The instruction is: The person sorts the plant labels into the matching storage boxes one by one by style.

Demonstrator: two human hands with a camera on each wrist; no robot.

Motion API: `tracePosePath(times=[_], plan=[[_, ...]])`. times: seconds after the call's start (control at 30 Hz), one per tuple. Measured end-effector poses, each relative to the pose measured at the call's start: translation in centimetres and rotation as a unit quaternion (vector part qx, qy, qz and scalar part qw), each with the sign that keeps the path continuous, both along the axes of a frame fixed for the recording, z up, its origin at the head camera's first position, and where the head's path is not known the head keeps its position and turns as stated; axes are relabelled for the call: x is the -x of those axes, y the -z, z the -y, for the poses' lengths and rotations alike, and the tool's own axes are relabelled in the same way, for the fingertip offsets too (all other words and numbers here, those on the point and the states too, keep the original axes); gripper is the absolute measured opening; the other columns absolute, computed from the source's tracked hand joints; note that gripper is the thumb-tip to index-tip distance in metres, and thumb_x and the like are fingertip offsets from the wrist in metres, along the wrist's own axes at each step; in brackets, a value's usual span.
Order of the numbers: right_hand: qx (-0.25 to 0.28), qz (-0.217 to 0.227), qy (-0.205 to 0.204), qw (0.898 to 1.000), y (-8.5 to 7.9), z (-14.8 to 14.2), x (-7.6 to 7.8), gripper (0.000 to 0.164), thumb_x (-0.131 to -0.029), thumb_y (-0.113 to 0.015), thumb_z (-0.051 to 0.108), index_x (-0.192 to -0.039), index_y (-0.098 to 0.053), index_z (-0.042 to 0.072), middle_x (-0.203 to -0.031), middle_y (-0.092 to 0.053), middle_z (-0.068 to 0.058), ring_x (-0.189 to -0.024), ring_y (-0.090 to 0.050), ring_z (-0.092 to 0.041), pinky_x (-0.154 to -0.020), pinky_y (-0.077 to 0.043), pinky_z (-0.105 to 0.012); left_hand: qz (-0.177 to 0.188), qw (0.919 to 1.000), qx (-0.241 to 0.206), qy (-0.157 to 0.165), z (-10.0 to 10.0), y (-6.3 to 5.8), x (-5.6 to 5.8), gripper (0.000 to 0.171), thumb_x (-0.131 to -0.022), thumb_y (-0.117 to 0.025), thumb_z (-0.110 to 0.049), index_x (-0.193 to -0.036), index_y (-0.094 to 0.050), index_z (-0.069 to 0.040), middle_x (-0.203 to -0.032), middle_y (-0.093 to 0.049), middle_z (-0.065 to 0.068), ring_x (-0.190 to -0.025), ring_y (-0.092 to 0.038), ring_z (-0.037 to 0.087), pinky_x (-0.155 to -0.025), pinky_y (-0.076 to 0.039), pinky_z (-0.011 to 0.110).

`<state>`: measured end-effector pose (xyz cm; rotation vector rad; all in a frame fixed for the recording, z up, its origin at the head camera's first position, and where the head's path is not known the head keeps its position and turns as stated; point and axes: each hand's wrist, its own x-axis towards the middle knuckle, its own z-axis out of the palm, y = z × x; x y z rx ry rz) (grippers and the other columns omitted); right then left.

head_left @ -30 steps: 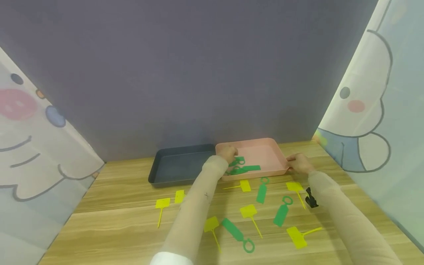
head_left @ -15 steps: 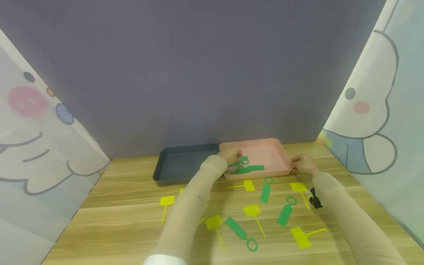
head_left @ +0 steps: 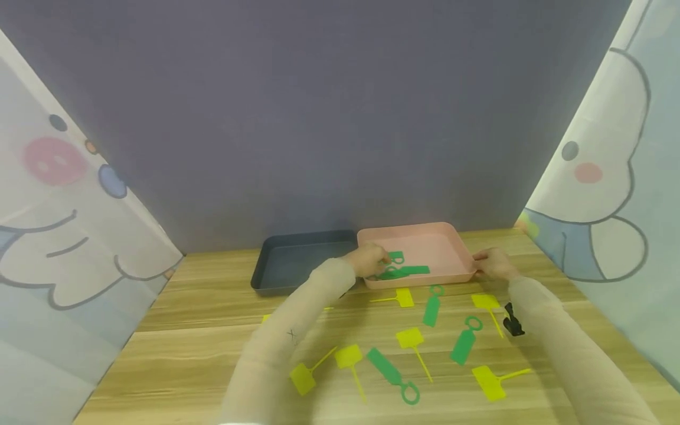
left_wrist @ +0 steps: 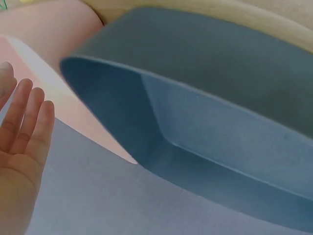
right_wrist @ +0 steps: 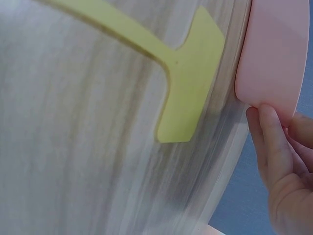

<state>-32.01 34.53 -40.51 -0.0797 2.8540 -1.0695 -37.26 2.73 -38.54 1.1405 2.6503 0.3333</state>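
Observation:
My left hand (head_left: 370, 260) is over the front left part of the pink tray (head_left: 425, 245), beside several green tags (head_left: 414, 270) lying in it. In the left wrist view the fingers of the left hand (left_wrist: 24, 152) are extended, thumb apart, with nothing seen between them. At the tray's front right corner my right hand (head_left: 495, 263) grips the rim. The right wrist view shows thumb and fingers of the right hand (right_wrist: 286, 166) pinching that corner of the pink tray (right_wrist: 274, 58).
A dark blue tray (head_left: 303, 260) stands left of the pink one. Several yellow tags (head_left: 410, 337) and green ring-ended tags (head_left: 464, 346) are scattered over the wooden table (head_left: 175, 366). A small black clip-like object (head_left: 512, 321) lies near the right forearm. A grey wall (head_left: 340, 118) rises behind.
The left hand has drawn slightly toward me over the tray, and its forearm has swung left, uncovering a yellow tag. The right hand keeps its grip. The head view has shifted slightly.

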Motion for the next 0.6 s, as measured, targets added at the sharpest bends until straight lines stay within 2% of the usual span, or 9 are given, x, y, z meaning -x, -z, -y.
tracePosePath(times=[0.1,0.23,0.4,0.47,0.6], plan=[[0.005,0.002,0.003,1.0,-0.1,-0.1,-0.2,0.037,-0.085,-0.052,0.003,-0.112,-0.05,-0.023,-0.108,-0.057,-0.037,-0.07,-0.06,-0.011,-0.059,-0.051,-0.017,-0.037,0.9983,0.011,0.042,0.2,-0.3,-0.9,0.028,-0.088,-0.06,-0.013,-0.115,-0.063,-0.009,-0.116,-0.064,0.003,-0.101,-0.062,0.011,-0.086,-0.05,0.018],[0.012,0.008,0.004,1.0,-0.2,-0.1,-0.2,0.038,-0.086,-0.052,0.003,-0.112,-0.049,-0.024,-0.107,-0.056,-0.037,-0.069,-0.06,-0.01,-0.059,-0.051,-0.017,-0.076,0.9936,0.019,0.081,0.5,-0.7,-2.2,0.029,-0.085,-0.064,-0.012,-0.114,-0.064,-0.009,-0.114,-0.064,0.001,-0.108,-0.059,0.013,-0.088,-0.048,0.017],[0.001,0.0,0.004,1.0,-0.2,-0.1,-0.2,0.036,-0.086,-0.054,0.003,-0.111,-0.052,-0.022,-0.105,-0.059,-0.035,-0.069,-0.059,-0.009,-0.058,-0.05,-0.016,-0.089,0.9917,0.019,0.09,0.8,-1.2,-3.6,0.027,-0.086,-0.064,-0.016,-0.113,-0.065,-0.01,-0.115,-0.065,-0.001,-0.108,-0.059,0.012,-0.093,-0.046,0.02],[-0.002,-0.001,0.004,1.0,-0.2,-0.1,-0.3,0.036,-0.086,-0.054,0.004,-0.111,-0.052,-0.021,-0.106,-0.059,-0.035,-0.07,-0.06,-0.009,-0.059,-0.05,-0.016,-0.078,0.9928,0.018,0.089,1.0,-1.4,-4.1,0.028,-0.087,-0.063,-0.017,-0.114,-0.065,-0.011,-0.116,-0.064,-0.001,-0.109,-0.058,0.012,-0.095,-0.045,0.021],[0.009,0.001,0.003,1.0,-0.2,-0.1,-0.3,0.035,-0.087,-0.052,0.003,-0.112,-0.051,-0.022,-0.107,-0.057,-0.036,-0.071,-0.059,-0.008,-0.059,-0.051,-0.016,-0.074,0.9899,0.023,0.119,1.4,-1.1,-5.2,0.027,-0.088,-0.062,-0.018,-0.114,-0.065,-0.012,-0.112,-0.065,-0.001,-0.104,-0.059,0.01,-0.091,-0.046,0.018]])
